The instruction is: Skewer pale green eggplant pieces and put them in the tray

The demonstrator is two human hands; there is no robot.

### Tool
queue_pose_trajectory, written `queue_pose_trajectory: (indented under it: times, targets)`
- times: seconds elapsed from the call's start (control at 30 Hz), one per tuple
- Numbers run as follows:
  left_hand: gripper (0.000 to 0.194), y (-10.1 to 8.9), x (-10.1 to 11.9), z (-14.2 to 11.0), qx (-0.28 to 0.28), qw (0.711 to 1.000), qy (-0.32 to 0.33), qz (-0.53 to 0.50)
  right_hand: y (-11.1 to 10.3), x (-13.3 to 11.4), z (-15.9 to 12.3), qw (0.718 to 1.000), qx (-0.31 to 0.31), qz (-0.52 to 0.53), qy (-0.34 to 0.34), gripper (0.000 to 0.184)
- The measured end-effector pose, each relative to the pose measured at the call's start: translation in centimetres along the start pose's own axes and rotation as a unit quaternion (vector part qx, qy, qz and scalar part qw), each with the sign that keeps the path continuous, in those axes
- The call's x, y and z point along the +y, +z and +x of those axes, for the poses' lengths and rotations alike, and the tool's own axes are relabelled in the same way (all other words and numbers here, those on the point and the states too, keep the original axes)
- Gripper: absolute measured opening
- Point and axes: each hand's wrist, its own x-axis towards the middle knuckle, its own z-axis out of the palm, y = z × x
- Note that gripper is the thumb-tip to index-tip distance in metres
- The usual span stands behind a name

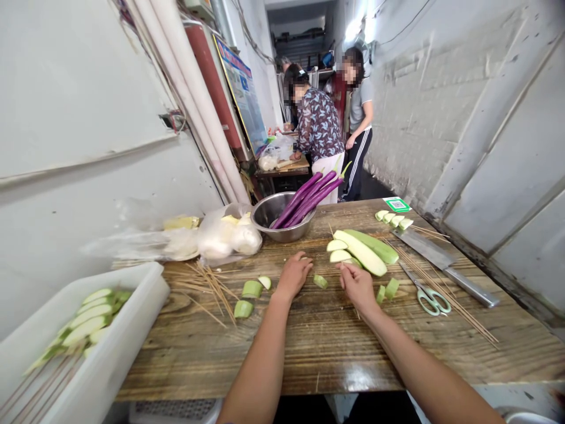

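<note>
My left hand (pixel 296 274) rests on the wooden table, fingers stretched forward and loosely curved, with nothing visible in it. Close to its right lies a small green-skinned squash chunk (pixel 321 281). My right hand (pixel 356 287) is closed in a pinch on a thin wooden skewer, largely hidden by the fingers. Pale squash slices (pixel 339 255) sit in a row just beyond those fingertips, apparently on the skewer. Behind them are a cut squash half (pixel 359 252) and another piece with its green skin up (pixel 375 246). Small green offcuts (pixel 391 288) lie right of my right wrist.
Scissors (pixel 434 299), a cleaver (pixel 445 268) and loose skewers (pixel 468 312) lie right. A metal bowl of eggplants (pixel 285 234) stands behind. Left are bagged pale vegetables (pixel 229 235), squash chunks (pixel 251 289) and a white tub (pixel 132 318) of skewered slices. Two people stand beyond.
</note>
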Motion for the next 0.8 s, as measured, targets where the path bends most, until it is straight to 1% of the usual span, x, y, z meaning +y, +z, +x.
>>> queue_pose_trajectory:
  times: [0.03, 0.13, 0.17, 0.23, 0.33, 0.37, 0.43, 0.47, 0.53, 0.57, 0.6, 0.63, 0.7, 0.8]
  targets:
    - [0.027, 0.1, -0.1, 0.0, 0.007, 1.0, -0.009, -0.013, 0.0, -0.1, 0.0, 1.0, -0.002, -0.002, -0.001, 0.033]
    - [0.044, 0.8, -0.3, 0.1, 0.048, 0.996, -0.027, -0.073, 0.0, 0.0, 0.0, 1.0, -0.008, -0.008, -0.007, 0.032]
    - [0.047, 1.0, -0.4, 0.2, 0.062, 0.993, -0.037, -0.097, 0.0, 0.0, 0.0, 1.0, -0.01, -0.011, -0.009, 0.033]
    - [0.044, 1.3, -0.6, 0.4, 0.094, 0.977, -0.089, -0.168, 0.0, 0.2, -0.1, 1.0, -0.019, -0.017, -0.013, 0.033]
    - [0.026, 0.9, -0.8, 0.7, 0.14, 0.936, -0.179, -0.268, 0.2, 0.4, -0.4, 0.997, -0.056, -0.037, -0.022, 0.034]
    - [0.02, 0.6, -0.8, 0.7, 0.145, 0.927, -0.194, -0.285, 0.3, 0.4, -0.6, 0.995, -0.077, -0.049, -0.029, 0.033]
    - [0.014, -0.3, -0.6, 0.7, 0.138, 0.909, -0.211, -0.331, 0.5, 0.3, -1.1, 0.988, -0.121, -0.077, -0.052, 0.031]
    - [0.013, -0.8, -0.5, 0.6, 0.132, 0.891, -0.22, -0.374, 0.6, 0.2, -1.4, 0.983, -0.142, -0.091, -0.065, 0.031]
    - [0.011, -1.7, -0.1, 0.6, 0.131, 0.84, -0.233, -0.472, 0.8, 0.1, -2.0, 0.972, -0.178, -0.119, -0.093, 0.031]
    - [0.01, -2.1, 0.0, 0.6, 0.137, 0.813, -0.237, -0.513, 0.9, 0.0, -2.3, 0.967, -0.191, -0.131, -0.105, 0.03]
    - [0.009, -2.4, 0.1, 0.6, 0.147, 0.793, -0.238, -0.541, 1.0, -0.1, -2.6, 0.962, -0.201, -0.142, -0.116, 0.03]
    - [0.007, -2.6, 0.2, 0.6, 0.158, 0.782, -0.238, -0.554, 1.0, -0.1, -2.8, 0.958, -0.21, -0.153, -0.123, 0.03]
    - [0.008, -2.8, 0.3, 0.7, 0.17, 0.771, -0.239, -0.566, 1.2, -0.1, -3.2, 0.95, -0.223, -0.174, -0.131, 0.03]
    - [0.012, -2.9, 0.5, 0.8, 0.194, 0.744, -0.276, -0.577, 1.4, 0.0, -3.7, 0.942, -0.235, -0.198, -0.135, 0.03]
